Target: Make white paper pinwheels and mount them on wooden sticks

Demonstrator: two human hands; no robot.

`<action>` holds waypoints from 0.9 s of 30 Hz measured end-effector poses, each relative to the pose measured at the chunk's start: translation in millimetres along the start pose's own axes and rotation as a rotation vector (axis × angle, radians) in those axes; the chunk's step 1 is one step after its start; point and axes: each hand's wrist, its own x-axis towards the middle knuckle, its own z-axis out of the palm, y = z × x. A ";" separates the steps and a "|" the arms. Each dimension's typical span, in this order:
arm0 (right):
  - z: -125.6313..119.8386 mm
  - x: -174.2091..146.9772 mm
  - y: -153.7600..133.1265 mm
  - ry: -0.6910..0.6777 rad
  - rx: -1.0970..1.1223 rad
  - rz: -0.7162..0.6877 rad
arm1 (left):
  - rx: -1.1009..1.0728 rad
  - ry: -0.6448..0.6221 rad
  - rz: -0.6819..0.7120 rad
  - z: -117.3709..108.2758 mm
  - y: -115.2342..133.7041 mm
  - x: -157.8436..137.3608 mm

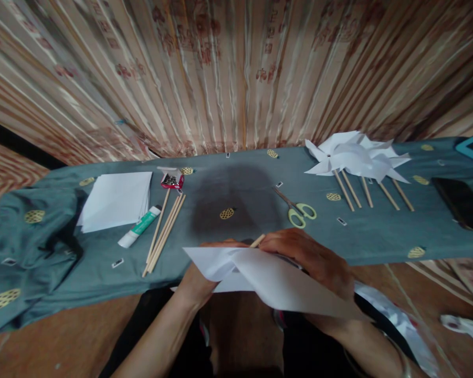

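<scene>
A white paper pinwheel (pixel 283 283) is held up in front of my body, just off the table's near edge. My left hand (pixel 199 281) is closed on it from behind at the left. Most of its fingers are hidden by the paper. Curled over the pinwheel's top right edge is my right hand (pixel 311 254), its fingertips beside the end of a wooden stick (pixel 257 241) that pokes out above the paper. The rest of that stick is out of sight behind the blades. Beyond my hands lie scissors (pixel 297 212) with yellow-green handles.
On the green cloth (pixel 244 184) lie a stack of white paper (pixel 116 199), a glue stick (pixel 139 227), several wooden sticks (pixel 167 231) and an opened red box (pixel 172 179) of small metal pieces. Pinwheels (pixel 356 155) and a phone (pixel 459 202) are at right.
</scene>
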 end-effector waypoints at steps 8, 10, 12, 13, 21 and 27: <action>1.9 -1.3 0.3 0.020 0.161 0.073 | -0.020 -0.020 -0.015 3.9 8.3 -2.1; 1.4 -0.5 -0.2 0.017 0.175 0.089 | -0.041 -0.028 -0.011 3.1 6.8 -2.2; 0.8 0.4 -0.8 0.015 0.174 0.096 | -0.059 -0.030 -0.005 2.5 5.2 -2.2; 0.6 0.7 -1.0 0.019 0.170 0.094 | -0.061 -0.031 -0.002 2.4 4.6 -2.2; -0.1 -0.7 0.2 0.005 0.106 0.051 | -0.003 -0.067 0.027 0.0 3.4 -2.0; 0.0 -0.8 -1.3 0.003 0.105 0.076 | 0.034 -0.068 0.039 0.4 6.5 -2.0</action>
